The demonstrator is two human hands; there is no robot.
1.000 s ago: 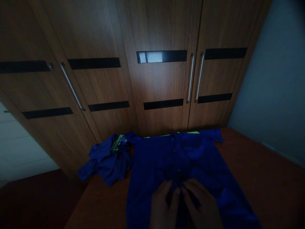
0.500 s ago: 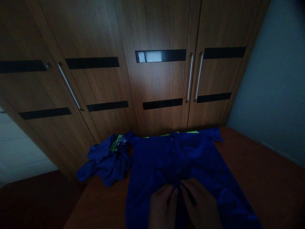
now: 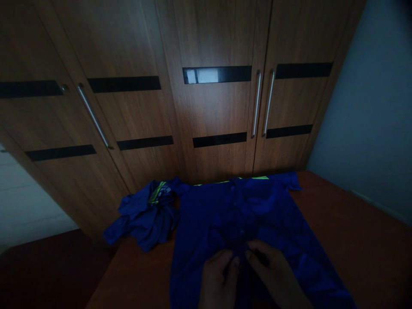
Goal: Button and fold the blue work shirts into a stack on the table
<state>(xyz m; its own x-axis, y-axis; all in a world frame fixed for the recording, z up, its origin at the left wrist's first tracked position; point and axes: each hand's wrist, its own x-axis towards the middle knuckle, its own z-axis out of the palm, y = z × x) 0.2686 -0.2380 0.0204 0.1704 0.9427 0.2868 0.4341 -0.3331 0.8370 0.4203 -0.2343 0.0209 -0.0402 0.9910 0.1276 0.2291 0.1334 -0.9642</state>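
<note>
A dark blue buttoned shirt lies spread on the reddish-brown table, its collar end towards the wardrobe. Yellow-green trim shows along its far edge. Over the lower part of its front, my left hand pinches the cloth between thumb and fingers. Close beside it, my right hand also pinches the front edge with bent fingers. Buttons show faintly above the hands along the middle of the shirt. Dim light hides whether a button sits between the fingertips.
A crumpled blue garment with a yellow-green patch lies at the left, against the shirt. Behind the table stands a wooden wardrobe with metal handles and dark strips. A pale wall rises at the right.
My right hand has shifted slightly right, and its fingers have drawn into a tighter pinch. My left hand stays almost in place. The shirt's outline is the same.
</note>
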